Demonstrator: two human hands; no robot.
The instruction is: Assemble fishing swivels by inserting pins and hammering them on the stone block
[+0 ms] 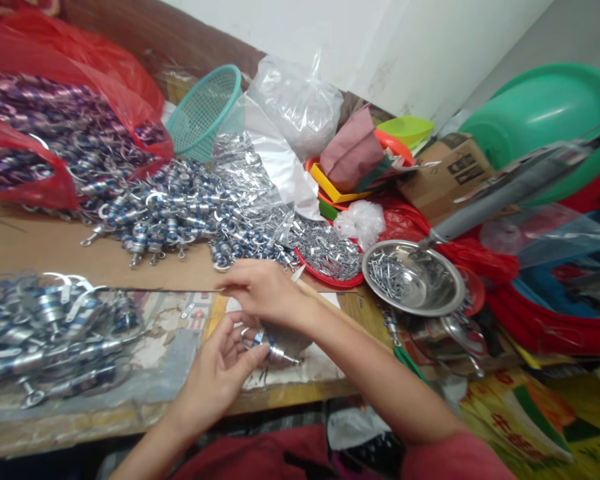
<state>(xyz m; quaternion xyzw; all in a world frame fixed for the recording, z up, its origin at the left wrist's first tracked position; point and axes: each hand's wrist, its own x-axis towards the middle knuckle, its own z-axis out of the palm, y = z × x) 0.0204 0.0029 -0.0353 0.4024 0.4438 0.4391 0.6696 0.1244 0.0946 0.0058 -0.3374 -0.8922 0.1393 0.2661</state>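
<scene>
My left hand (224, 360) is closed around a small silver-and-blue metal fitting (280, 353) with a curved hook, its thin stem pointing right. Just above it, my right hand (270, 293) is bent downward with its fingers drawn together; whatever they may pinch is hidden. Both hands are over a white sheet (325, 363) on the wooden bench. A heap of similar fittings (165, 213) lies beyond my hands, and another pile (55, 333) lies to the left. Close behind my right hand is a red tray (330, 257) full of small flat metal pieces.
A steel bowl (430, 280) of pins stands to the right, under a grey tool (510, 193) slanting in. Behind are a red bag (130, 87) of fittings, a teal basket (205, 107), clear plastic bags (300, 100), a cardboard box (450, 173) and a green basin (545, 120).
</scene>
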